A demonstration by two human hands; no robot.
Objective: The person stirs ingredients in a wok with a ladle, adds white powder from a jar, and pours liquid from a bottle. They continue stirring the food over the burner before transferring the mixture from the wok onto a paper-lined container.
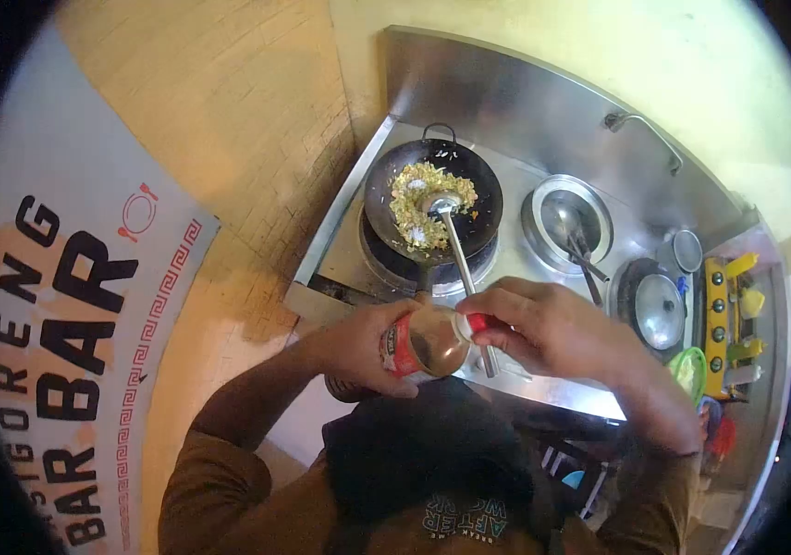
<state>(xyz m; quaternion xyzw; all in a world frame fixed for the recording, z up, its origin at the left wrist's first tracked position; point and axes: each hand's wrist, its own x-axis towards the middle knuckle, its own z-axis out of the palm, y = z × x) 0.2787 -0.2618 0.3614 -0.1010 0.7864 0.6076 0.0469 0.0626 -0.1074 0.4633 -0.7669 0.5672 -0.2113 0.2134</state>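
My left hand [363,347] is wrapped round a clear sauce bottle [439,342] with a red and white label, held tilted in front of my chest. At its neck, the fingers of my right hand [543,324] pinch the red cap [478,324]. Beyond the hands, a black wok [483,208] sits on the stove, holding fried rice [428,180] with white patches of seasoning on top. A metal ladle [455,242] rests with its bowl in the rice. Its handle slants down toward me and passes behind my right fingers.
Right of the wok stands a metal pot [534,217] with utensils in it. Farther right are a lidded pan [660,310], a metal cup [686,250], a yellow rack [715,324] and a green basket [689,373]. A steel backsplash [506,92] borders the stove; a printed banner [90,324] hangs at left.
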